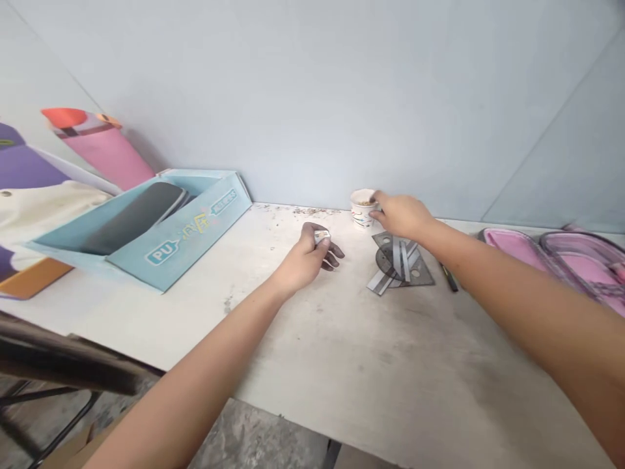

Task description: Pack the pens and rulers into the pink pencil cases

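My left hand [312,253] is above the middle of the table, pinching a small white piece [321,236] with a dark mark between thumb and forefinger. Its other fingers are loosely curled, with dark smudges on them. At the back, by the wall, my right hand [398,213] grips the rim of a white paper cup [364,213] with a coloured print. The cup is upright and has brownish bits inside. Below my right hand lie a dark square plate [424,273] and several grey-white strips [381,281], partly overlapping.
A light-blue box [170,260] holding a dark grey case [139,212] stands on the left, beside pink, purple and cream items. A dark pen-like stick [449,279] and an unzipped pink pencil case [517,244] lie on the right. Crumbs [315,211] lie along the wall.
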Motion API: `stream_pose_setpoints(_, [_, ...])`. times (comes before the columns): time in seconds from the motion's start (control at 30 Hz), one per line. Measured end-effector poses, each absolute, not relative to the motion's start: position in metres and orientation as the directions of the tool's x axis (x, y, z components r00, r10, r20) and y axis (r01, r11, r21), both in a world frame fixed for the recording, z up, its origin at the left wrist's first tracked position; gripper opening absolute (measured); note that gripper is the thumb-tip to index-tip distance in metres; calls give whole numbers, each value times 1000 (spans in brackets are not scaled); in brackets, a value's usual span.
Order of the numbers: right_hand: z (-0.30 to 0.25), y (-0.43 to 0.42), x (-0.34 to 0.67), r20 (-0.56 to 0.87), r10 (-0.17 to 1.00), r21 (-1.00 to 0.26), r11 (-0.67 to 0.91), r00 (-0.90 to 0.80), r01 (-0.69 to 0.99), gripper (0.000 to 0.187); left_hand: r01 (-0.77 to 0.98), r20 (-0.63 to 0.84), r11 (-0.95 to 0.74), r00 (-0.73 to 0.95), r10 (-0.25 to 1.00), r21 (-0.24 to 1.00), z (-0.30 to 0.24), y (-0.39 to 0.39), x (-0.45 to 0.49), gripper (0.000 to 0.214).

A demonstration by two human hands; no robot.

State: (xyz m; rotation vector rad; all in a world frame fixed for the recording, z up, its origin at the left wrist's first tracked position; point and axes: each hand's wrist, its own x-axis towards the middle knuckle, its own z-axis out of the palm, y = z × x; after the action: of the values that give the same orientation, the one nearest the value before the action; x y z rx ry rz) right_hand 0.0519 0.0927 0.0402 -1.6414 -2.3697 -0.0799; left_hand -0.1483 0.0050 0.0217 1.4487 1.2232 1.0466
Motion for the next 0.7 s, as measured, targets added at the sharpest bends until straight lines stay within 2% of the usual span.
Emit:
stream_pose_setpoints(0.07, [39,90,42,203,922,-50,346,-330,937,32,218,67,-100,157,985,971,25,0,-158,16])
stream_pose_setpoints(0.13, [40,78,35,230,908,-39,369,-351,929,31,237,108,-139,137,985,962,34,-4,-167,17])
stream_pose_setpoints(0.33, [41,12,11,228,849,-69,503,-477,862,28,328,371,-331,-66,926,885,84,-18,-189,16])
stream_pose_setpoints(0.43, [34,-10,1,222,825,-46,541,-520,840,28,525,515,-418,-45,856,741,90,-25,-188,16])
stream_pose_setpoints(0.5, [30,-18,-4,219,809,-20,563,-546,826,29,692,548,-435,69,834,576,85,-29,-185,18])
stream_pose_setpoints(0.53, [28,-21,-5,212,804,-8,570,-556,822,29,772,510,-425,153,846,474,81,-31,-183,18])
stream_pose_setpoints(0.6, [27,-26,-6,196,799,10,577,-568,816,29,887,300,-390,312,901,249,78,-33,-180,18])
stream_pose_setpoints(0.67, [27,-30,-5,189,801,21,576,-569,817,29,929,66,-367,364,929,50,81,-35,-178,22])
stream_pose_setpoints(0.7, [28,-32,-5,191,802,22,572,-565,820,29,936,15,-352,353,936,-21,84,-36,-178,27])
